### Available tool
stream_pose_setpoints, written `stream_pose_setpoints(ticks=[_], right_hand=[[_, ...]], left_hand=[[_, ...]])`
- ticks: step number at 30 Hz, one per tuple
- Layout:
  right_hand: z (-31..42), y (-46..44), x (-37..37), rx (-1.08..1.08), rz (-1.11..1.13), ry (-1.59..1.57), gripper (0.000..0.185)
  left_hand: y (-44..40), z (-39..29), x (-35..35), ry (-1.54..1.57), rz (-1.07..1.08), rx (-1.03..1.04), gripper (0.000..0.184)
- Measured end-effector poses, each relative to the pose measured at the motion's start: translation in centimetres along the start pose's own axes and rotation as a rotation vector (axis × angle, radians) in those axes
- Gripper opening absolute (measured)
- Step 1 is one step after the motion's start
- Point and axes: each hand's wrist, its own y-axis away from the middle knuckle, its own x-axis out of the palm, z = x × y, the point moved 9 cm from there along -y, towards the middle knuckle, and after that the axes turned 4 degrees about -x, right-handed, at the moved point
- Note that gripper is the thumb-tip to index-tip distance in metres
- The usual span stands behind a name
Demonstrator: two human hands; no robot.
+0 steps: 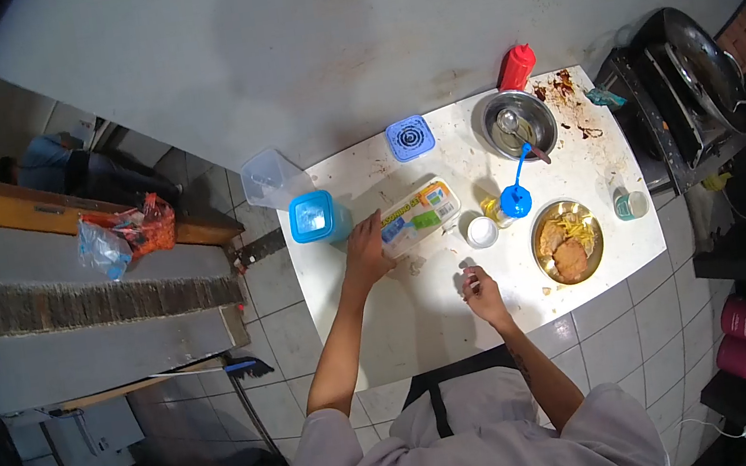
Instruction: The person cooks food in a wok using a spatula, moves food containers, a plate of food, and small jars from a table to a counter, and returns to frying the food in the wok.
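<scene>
At the frame's centre, the person's left hand (366,249) grips the near-left end of a labelled box (421,217). Right of centre, below a white cup (482,234), the right hand (483,293) curls its fingers; whether around anything, one cannot tell.

At the centre of the frame, the left hand (364,251) hides the left end of the printed box (418,216), the start of its label included; the finer print is too small to read. Just right of there, the right hand (482,289) has curled fingers, and whether anything sits between them cannot be told. A person (53,167) at upper left is too small and dim for the hands to be made out. Dark shapes at lower left blur together, and the bottom edge cuts off the grey shirt (465,433)
</scene>
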Motion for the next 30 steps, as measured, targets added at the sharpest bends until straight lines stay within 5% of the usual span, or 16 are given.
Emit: stream_pose_setpoints(ticks=[9,14,20,23,30], right_hand=[[3.4,-1.4,-7.5,-0.072,-0.134,0.184,0.011],[6.7,-2.7,-12.7,-0.100,-0.412,0.199,0.051],[14.2,-7.1,-17.0,-0.323,-0.336,0.248,0.084],[19.4,-9.4,-16.9,-0.521,-0.117,0.386,0.066],[21.1,-13.7,-17.5,-0.457,-0.010,0.363,0.036]], left_hand=[[8.0,1.7,-0.9,0.090,-0.022,-0.210,0.108],[11.2,2.6,-1.3,0.138,-0.070,-0.275,0.108],[12.0,2.0,-1.3,0.137,-0.088,-0.275,0.107],[11.3,1.8,-1.2,0.083,-0.100,-0.272,0.106],[10.1,0.9,-0.2,0.043,-0.081,-0.248,0.107]])
